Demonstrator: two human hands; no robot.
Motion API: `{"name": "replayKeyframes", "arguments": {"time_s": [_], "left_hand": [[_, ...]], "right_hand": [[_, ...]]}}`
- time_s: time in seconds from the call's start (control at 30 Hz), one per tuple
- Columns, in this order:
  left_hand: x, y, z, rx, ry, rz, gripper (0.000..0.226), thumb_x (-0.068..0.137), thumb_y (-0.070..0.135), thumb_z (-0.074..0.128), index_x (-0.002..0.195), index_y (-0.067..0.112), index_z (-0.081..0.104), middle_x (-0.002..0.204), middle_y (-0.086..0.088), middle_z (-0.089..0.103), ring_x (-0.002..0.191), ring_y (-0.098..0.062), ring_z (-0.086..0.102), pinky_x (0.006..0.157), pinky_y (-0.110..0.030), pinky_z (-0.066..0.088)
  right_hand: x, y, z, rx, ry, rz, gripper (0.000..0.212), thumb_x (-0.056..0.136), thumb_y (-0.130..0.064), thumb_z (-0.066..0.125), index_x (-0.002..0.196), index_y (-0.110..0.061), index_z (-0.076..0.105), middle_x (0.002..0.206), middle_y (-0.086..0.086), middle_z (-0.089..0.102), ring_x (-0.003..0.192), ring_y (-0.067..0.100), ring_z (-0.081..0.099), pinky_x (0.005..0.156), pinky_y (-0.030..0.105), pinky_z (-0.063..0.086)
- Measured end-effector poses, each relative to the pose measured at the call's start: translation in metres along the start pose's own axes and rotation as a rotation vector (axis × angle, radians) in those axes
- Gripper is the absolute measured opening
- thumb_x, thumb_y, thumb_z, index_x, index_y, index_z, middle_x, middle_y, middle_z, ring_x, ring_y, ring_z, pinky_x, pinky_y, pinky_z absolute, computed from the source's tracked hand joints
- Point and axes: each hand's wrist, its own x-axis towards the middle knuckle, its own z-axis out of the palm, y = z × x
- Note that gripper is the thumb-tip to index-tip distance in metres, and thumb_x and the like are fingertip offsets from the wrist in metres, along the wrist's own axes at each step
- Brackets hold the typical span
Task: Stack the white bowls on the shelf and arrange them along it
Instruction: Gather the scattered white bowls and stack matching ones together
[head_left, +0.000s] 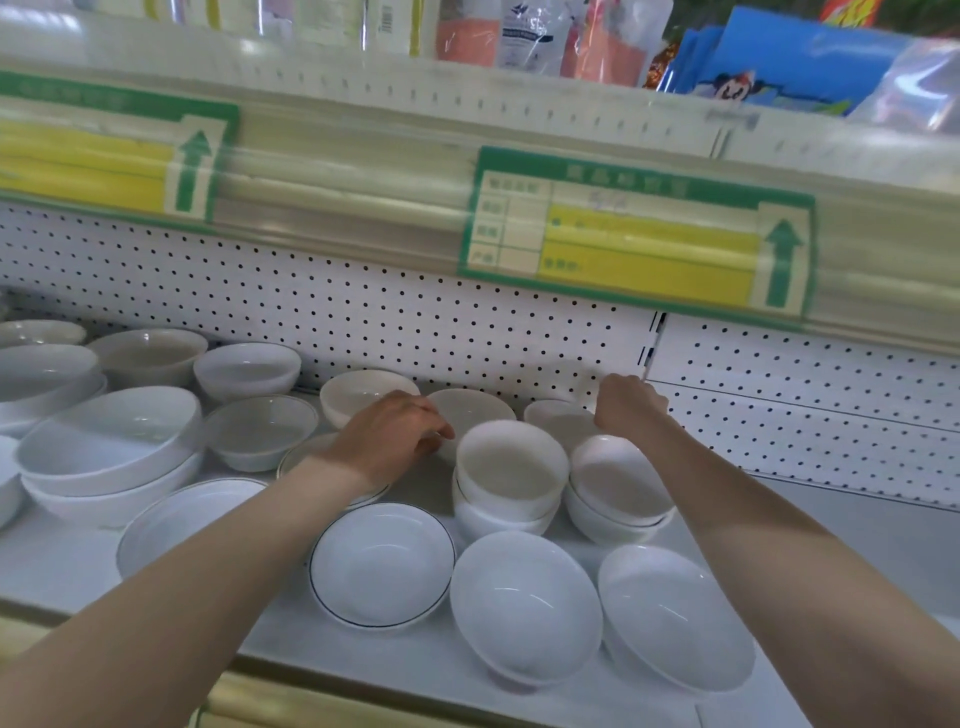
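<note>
Now both hands (395, 434) reach among white bowls (511, 467).

Bowls (524, 605): glossy white, ceramic-looking, smooth, with light glints.
Rimmed bowl (382, 564): same gloss, thin dark line at edge.
Shelf (62, 561): smooth white, faint sheen.
Back panel (363, 317): matt white pegboard, perforated.
Price labels (636, 234): paper behind clear shiny plastic.
Packets above (779, 62): glossy plastic film.
</note>
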Motion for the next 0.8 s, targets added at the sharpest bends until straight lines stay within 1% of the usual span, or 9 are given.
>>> {"name": "replayKeyframes", "arguments": {"time_s": [0.13,0.2,0.27,0.4,0.5,0.57,0.63,0.7,0.8], "left_hand": [[-0.003,0.007,-0.003,-0.03,0.032,-0.03,0.026,0.092,0.02,0.061,0.115,0.029,0.07,0.121,0.007,0.066,0.113,-0.02,0.057,0.091,-0.031,0.042],[-0.005,0.012,-0.007,-0.055,0.05,-0.045,0.031,0.092,0.016,0.059,0.119,0.027,0.069,0.124,0.005,0.065,0.114,-0.021,0.057,0.094,-0.032,0.044],[-0.007,0.02,-0.012,-0.082,0.072,-0.057,0.034,0.093,0.014,0.057,0.122,0.027,0.067,0.127,0.001,0.063,0.116,-0.023,0.057,0.095,-0.035,0.045],[-0.013,0.036,-0.023,-0.126,0.125,-0.051,0.036,0.097,0.014,0.052,0.131,0.023,0.061,0.132,-0.002,0.06,0.121,-0.026,0.054,0.096,-0.036,0.042],[-0.02,0.046,-0.031,-0.158,0.145,-0.059,0.038,0.098,0.016,0.049,0.134,0.025,0.058,0.136,-0.002,0.058,0.124,-0.026,0.052,0.101,-0.037,0.041],[-0.028,0.054,-0.034,-0.185,0.159,-0.063,0.037,0.099,0.018,0.049,0.134,0.024,0.057,0.136,-0.002,0.057,0.125,-0.026,0.052,0.102,-0.036,0.04],[-0.039,0.063,-0.036,-0.227,0.212,-0.042,0.035,0.097,0.017,0.052,0.132,0.021,0.059,0.134,-0.004,0.059,0.122,-0.028,0.054,0.1,-0.035,0.04],[-0.052,0.072,-0.037,-0.258,0.294,-0.011,0.033,0.095,0.017,0.057,0.128,0.018,0.062,0.128,-0.006,0.062,0.113,-0.031,0.058,0.097,-0.034,0.041],[-0.073,0.082,-0.037,-0.273,0.339,0.016,0.03,0.094,0.021,0.06,0.124,0.02,0.064,0.121,-0.003,0.064,0.102,-0.028,0.061,0.087,-0.031,0.042]], "right_hand": [[-0.011,0.006,-0.007,0.048,0.045,0.068,0.015,0.082,0.0,0.051,0.073,-0.012,0.049,0.083,0.006,0.05,0.099,0.031,0.06,0.093,0.039,0.045],[-0.017,0.012,-0.011,0.085,0.088,0.082,0.012,0.083,-0.004,0.051,0.086,-0.012,0.059,0.083,0.005,0.055,0.095,0.031,0.06,0.09,0.038,0.045],[-0.022,0.023,-0.014,0.115,0.147,0.071,0.02,0.085,-0.01,0.052,0.097,-0.016,0.066,0.088,0.005,0.062,0.088,0.029,0.058,0.084,0.036,0.044],[-0.049,0.041,-0.024,0.156,0.223,0.077,0.02,0.088,-0.016,0.049,0.085,-0.019,0.069,0.071,0.001,0.059,0.077,0.029,0.056,0.076,0.034,0.042],[-0.079,0.047,-0.029,0.144,0.236,0.084,0.02,0.082,-0.01,0.049,0.075,-0.013,0.067,0.075,0.008,0.066,0.076,0.032,0.06,0.076,0.035,0.046],[-0.098,0.051,-0.028,0.131,0.26,0.08,0.022,0.079,-0.007,0.049,0.08,-0.009,0.071,0.081,0.012,0.072,0.081,0.035,0.065,0.077,0.034,0.048],[-0.116,0.055,-0.027,0.102,0.242,0.102,0.022,0.083,-0.012,0.049,0.082,-0.008,0.071,0.073,0.011,0.066,0.076,0.033,0.062,0.078,0.034,0.049],[-0.133,0.059,-0.026,0.056,0.173,0.143,0.02,0.088,-0.021,0.05,0.075,-0.012,0.062,0.066,0.003,0.053,0.077,0.03,0.057,0.079,0.033,0.046],[-0.156,0.067,-0.021,-0.047,0.06,0.191,0.023,0.093,-0.035,0.051,0.086,-0.014,0.058,0.076,0.001,0.051,0.087,0.028,0.056,0.083,0.034,0.042]]}}
